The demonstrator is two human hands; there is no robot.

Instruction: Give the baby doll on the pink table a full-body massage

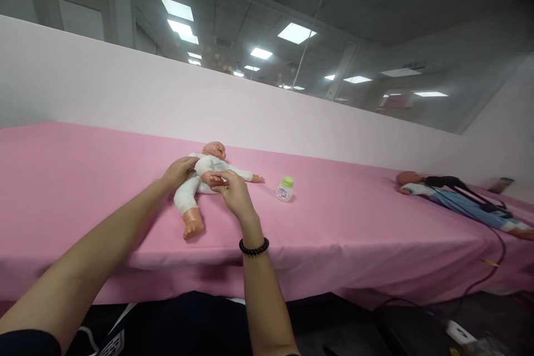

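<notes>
A baby doll (207,165) in white clothing lies on its back on the pink cloth, with one leg bent up and the other stretched toward me. My right hand (236,193) is closed around the foot of the bent leg. At the doll's side, my left hand (180,171) grips it next to the bent knee; some of those fingers are hidden. A small clear bottle (285,192) with a green cap and a printed label stands upright just beyond the doll's outstretched hand.
Pink cloth (346,211) covers the long table and hangs over its front edge. Another doll (454,200) in blue and white lies far right, with black straps on it and a cable (503,253) nearby. A low white wall (258,105) with glass above borders the back.
</notes>
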